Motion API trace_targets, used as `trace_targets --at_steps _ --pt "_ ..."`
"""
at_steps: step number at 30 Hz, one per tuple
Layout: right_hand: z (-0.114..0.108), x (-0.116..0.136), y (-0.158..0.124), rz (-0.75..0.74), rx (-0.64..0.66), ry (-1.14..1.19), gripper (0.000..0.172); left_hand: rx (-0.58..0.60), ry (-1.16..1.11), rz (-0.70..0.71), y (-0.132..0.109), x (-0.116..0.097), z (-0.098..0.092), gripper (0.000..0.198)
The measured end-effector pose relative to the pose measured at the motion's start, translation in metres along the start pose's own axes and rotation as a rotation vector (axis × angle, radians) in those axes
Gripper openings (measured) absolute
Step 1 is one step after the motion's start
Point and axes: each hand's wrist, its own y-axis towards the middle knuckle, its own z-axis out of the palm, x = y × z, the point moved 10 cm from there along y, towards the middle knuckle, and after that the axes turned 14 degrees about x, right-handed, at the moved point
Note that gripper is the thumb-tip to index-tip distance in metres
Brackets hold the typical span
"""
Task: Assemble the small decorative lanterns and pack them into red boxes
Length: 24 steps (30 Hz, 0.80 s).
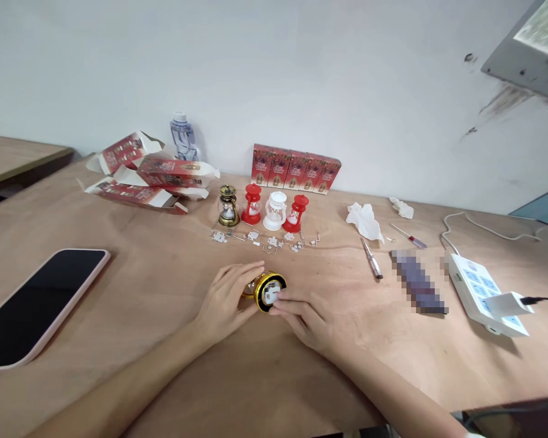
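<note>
A small gold lantern (258,295) lies on its side, its black-edged round base turned toward me. My left hand (228,297) is wrapped round the lantern's body. At the base, the thumb and fingers of my right hand (307,315) are pinched against the rim, beside a white piece (271,292) inside the base. Whether those fingers also hold a small part is hidden. Behind my hands stand a bronze lantern (228,207), a red lantern (252,205), a white lantern (274,212) and another red lantern (296,214). Small white pieces and bent wires (273,243) lie before them.
Red boxes (296,170) stand along the wall; opened cartons (150,176) and a water bottle (184,139) are back left. A phone (45,307) lies left. Rightward are crumpled tissue (364,221), screwdrivers (372,260), a pixelated dark object (419,283) and a power strip (481,292).
</note>
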Motion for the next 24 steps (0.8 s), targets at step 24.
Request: trace_targets --at_steps 24 --pt "0.002 0.019 0.003 -0.197 0.077 -0.194 0.026 -0.014 0.062 0.077 0.0 -0.008 -0.001 0.035"
